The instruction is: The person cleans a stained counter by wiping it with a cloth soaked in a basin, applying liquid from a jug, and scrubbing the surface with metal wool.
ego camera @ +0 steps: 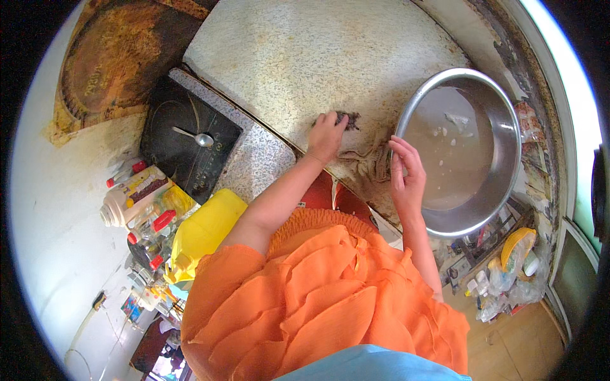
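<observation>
My left hand [326, 138] presses a dark scouring pad or wad [351, 120] against the speckled worktop [305, 62]; its exact kind is unclear, as my fingers partly cover it. My right hand [408, 176] is at the near left rim of a large steel basin [414, 105], its fingers curled over the edge. Cloudy brownish water [443, 162] fills part of the basin, with pale bits and a translucent scrap [458, 121] in it. Between my hands, brown wet grime or a soiled rag [369, 162] lies along the worktop's front edge.
A black induction hob [190, 143] with a metal spoon [200, 139] on it sits at left. Near it stand a yellow jug [205, 228] and several red-capped bottles [147, 219]. Plastic bags and a yellow container [517, 247] are at lower right. A stained board [109, 62] leans at upper left.
</observation>
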Demonstrator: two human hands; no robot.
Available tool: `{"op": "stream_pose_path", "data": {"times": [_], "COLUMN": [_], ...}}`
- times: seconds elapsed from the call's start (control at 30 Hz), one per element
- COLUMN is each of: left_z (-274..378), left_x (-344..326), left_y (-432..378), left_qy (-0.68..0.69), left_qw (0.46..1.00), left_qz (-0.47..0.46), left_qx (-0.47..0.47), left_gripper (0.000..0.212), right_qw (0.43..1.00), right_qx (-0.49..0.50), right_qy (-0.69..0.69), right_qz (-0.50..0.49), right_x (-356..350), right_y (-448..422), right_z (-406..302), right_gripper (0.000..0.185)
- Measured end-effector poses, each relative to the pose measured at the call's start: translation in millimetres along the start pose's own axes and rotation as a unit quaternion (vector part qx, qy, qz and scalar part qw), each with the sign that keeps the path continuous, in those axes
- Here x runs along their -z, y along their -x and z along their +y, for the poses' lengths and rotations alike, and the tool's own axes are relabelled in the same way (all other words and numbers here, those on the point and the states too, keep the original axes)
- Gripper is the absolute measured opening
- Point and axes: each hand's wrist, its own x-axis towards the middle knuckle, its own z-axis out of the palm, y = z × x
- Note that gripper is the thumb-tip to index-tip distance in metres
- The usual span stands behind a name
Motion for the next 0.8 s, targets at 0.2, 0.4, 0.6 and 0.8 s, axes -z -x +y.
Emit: {"op": "stream_pose_path", "data": {"times": [0.2,0.4,0.6,0.8], "left_z": [-75.8,-41.6,-95.4,-48.4], "left_x": [62.7,2.0,68.1,-5.5], "left_y": [-73.1,44.2,-40.3,20.3], "left_qy": [-0.044,-0.045,-0.028,0.008], "left_qw": [0.962,0.986,0.975,1.0], "left_qz": [0.265,0.067,0.219,0.026], "left_qx": [-0.049,-0.146,0.033,-0.016], "left_gripper": [0.038,0.039,0.035,0.039], "right_qw": [1.0,1.0,0.999,0.999], "right_qx": [0.019,0.022,0.035,0.014], "right_qy": [0.003,0.004,0.02,0.018], "right_qz": [-0.006,-0.009,-0.017,-0.04], "right_x": [5.6,1.1,-1.6,-6.1], "right_y": [-4.6,-4.0,-5.4,-3.9], "right_z": [-10.1,-2.1,-2.6,-9.8], "right_gripper": [0.022,0.023,0.022,0.022]}}
